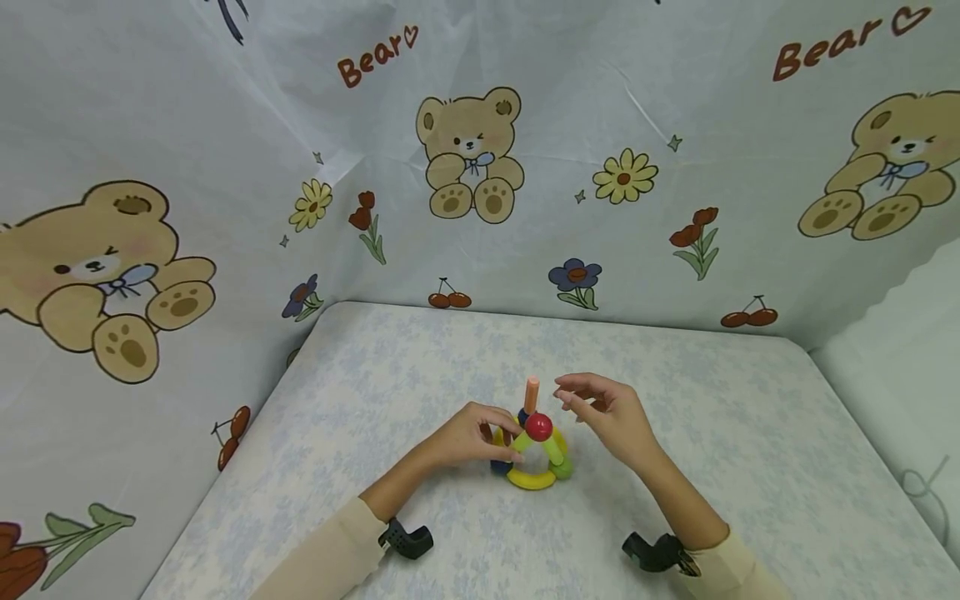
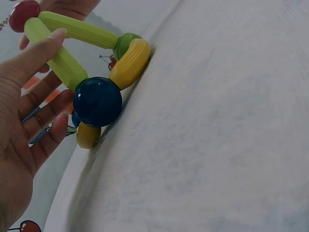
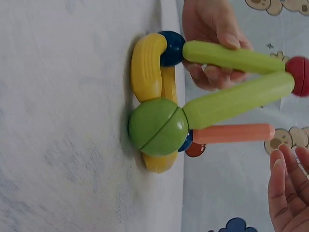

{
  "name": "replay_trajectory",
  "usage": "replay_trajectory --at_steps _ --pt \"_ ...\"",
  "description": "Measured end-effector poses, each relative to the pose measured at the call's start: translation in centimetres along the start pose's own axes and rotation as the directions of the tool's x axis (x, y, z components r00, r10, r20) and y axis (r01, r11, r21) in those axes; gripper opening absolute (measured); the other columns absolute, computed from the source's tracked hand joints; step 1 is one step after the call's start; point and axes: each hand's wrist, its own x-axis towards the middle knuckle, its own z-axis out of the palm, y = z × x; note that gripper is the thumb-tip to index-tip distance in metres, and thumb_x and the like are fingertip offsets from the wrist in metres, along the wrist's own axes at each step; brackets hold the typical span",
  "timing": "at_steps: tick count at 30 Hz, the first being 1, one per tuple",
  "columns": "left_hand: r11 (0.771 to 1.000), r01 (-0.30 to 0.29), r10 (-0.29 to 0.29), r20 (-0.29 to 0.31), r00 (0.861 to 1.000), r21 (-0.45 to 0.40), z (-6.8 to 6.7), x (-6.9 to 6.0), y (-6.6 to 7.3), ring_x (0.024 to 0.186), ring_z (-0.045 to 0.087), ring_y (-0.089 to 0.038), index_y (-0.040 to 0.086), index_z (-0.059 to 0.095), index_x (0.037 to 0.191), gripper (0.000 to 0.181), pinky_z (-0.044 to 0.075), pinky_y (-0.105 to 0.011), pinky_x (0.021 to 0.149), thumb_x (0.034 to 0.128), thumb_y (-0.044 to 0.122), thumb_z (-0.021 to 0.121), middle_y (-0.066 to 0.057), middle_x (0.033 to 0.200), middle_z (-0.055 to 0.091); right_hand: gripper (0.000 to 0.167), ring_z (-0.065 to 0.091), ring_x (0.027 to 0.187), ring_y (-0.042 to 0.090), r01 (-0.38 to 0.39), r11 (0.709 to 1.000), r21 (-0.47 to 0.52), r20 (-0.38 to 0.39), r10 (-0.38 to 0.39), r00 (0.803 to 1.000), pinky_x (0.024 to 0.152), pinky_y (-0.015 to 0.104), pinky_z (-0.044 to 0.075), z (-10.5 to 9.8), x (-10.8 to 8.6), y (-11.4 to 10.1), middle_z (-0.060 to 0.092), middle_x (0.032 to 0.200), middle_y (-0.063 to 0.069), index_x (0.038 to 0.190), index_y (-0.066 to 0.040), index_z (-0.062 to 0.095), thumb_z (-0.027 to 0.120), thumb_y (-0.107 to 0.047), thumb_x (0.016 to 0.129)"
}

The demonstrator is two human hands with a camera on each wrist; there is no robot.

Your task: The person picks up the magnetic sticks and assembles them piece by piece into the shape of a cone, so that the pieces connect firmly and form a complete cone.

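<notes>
A small construction of coloured rods and balls stands on the table. Curved yellow pieces [image 1: 532,481] form its base, joined by a green ball [image 3: 158,126] and blue balls [image 2: 98,102]. Two light green rods [image 2: 67,68] lean together and meet at a red ball [image 1: 538,427] on top. My left hand [image 1: 480,432] pinches the left one of these rods, thumb on one side and fingers behind. An orange rod [image 1: 532,395] stands upright from a blue ball at the back. Just right of it my right hand [image 1: 607,412] hovers, fingers loosely bent, holding nothing.
The table [image 1: 360,383] has a pale blue patterned cover. Behind it and at the left hangs a white cloth [image 1: 525,258] printed with bears and flowers. Each wrist wears a black camera [image 1: 408,540]. A thin cord [image 1: 930,492] hangs at the right.
</notes>
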Motion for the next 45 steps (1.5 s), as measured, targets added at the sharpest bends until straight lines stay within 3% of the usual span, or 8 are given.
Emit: replay_trajectory --at_steps 4,8,12,18,22,27,34,45 --pt "1.000 -0.001 0.001 -0.001 1.000 -0.003 -0.1 -0.1 -0.1 0.081 0.064 -0.009 0.012 0.079 0.106 0.022 0.056 -0.029 0.063 0.0848 0.015 0.085 0.002 0.097 0.072 0.030 0.072 0.084 0.026 -0.108 0.991 0.076 0.063 0.103 0.993 0.067 0.038 0.061 -0.4 1.3 0.4 0.071 0.113 0.021 0.126 0.001 0.067 0.068 -0.001 0.096" --pt "1.000 -0.011 0.011 0.000 1.000 0.012 -0.4 -0.1 0.1 0.083 0.063 -0.010 0.010 0.079 0.108 0.023 0.056 -0.028 0.065 0.0859 0.014 0.084 -0.003 0.099 0.073 0.042 0.070 0.093 0.038 -0.164 0.981 0.105 0.155 0.147 0.977 0.071 0.044 0.061 0.0 2.3 2.5 0.066 0.129 0.020 0.135 -0.002 0.063 0.072 -0.004 0.094" --pt "1.000 0.007 -0.007 0.002 1.000 0.019 -0.8 -0.1 0.2 0.086 0.064 -0.016 0.007 0.078 0.110 0.024 0.056 -0.029 0.067 0.0873 0.014 0.082 -0.008 0.103 0.074 0.044 0.069 0.095 0.033 -0.190 0.977 0.096 0.221 0.166 0.961 0.073 0.045 0.061 0.7 2.9 4.2 0.064 0.133 0.015 0.136 -0.006 0.063 0.075 -0.009 0.094" --pt "0.999 0.039 -0.039 0.013 0.999 0.000 -1.2 -0.2 0.0 0.088 0.065 -0.014 0.001 0.077 0.113 0.026 0.058 -0.035 0.069 0.0890 0.010 0.080 -0.013 0.107 0.073 0.036 0.070 0.095 0.027 -0.238 0.960 0.146 0.288 0.189 0.939 0.076 0.049 0.061 1.4 3.4 5.2 0.071 0.120 0.015 0.130 -0.004 0.067 0.074 -0.012 0.094" --pt "0.998 0.061 -0.061 0.010 0.998 0.008 -1.3 -0.2 0.0 0.088 0.064 -0.009 0.008 0.078 0.113 0.024 0.058 -0.032 0.071 0.0895 0.013 0.080 -0.006 0.105 0.074 0.036 0.070 0.094 0.027 -0.266 0.953 0.146 0.299 0.213 0.930 0.075 0.044 0.061 1.5 3.3 6.0 0.071 0.119 0.013 0.128 -0.004 0.068 0.074 -0.012 0.094" --pt "0.998 0.062 -0.062 0.000 0.998 0.019 -1.4 -0.3 -0.1 0.085 0.065 -0.015 0.015 0.080 0.111 0.024 0.057 -0.030 0.068 0.0873 0.015 0.083 0.004 0.103 0.073 0.037 0.068 0.082 0.026 -0.312 0.949 0.036 0.302 0.287 0.909 0.067 0.039 0.061 1.3 2.9 7.1 0.070 0.110 0.014 0.125 -0.003 0.069 0.078 -0.013 0.091" --pt "0.998 0.059 -0.059 0.000 0.998 0.031 -1.7 -0.4 -0.8 0.083 0.066 -0.013 0.018 0.080 0.107 0.023 0.056 -0.028 0.065 0.0846 0.017 0.085 0.008 0.105 0.073 0.029 0.064 0.069 0.024 -0.316 0.947 -0.052 0.412 0.309 0.857 0.060 0.036 0.059 1.3 2.5 7.6 0.067 0.086 0.010 0.110 0.006 0.070 0.080 -0.009 0.088" --pt "0.990 0.115 -0.110 -0.069 0.992 0.080 -2.9 -0.9 -1.3 0.092 0.066 -0.017 0.022 0.079 0.110 0.025 0.056 -0.031 0.070 0.0862 0.019 0.084 0.010 0.107 0.073 0.018 0.063 0.057 0.020 -0.388 0.909 -0.153 0.412 0.416 0.811 0.055 0.035 0.057 1.7 1.6 6.0 0.066 0.069 0.008 0.089 0.000 0.069 0.080 -0.013 0.087"
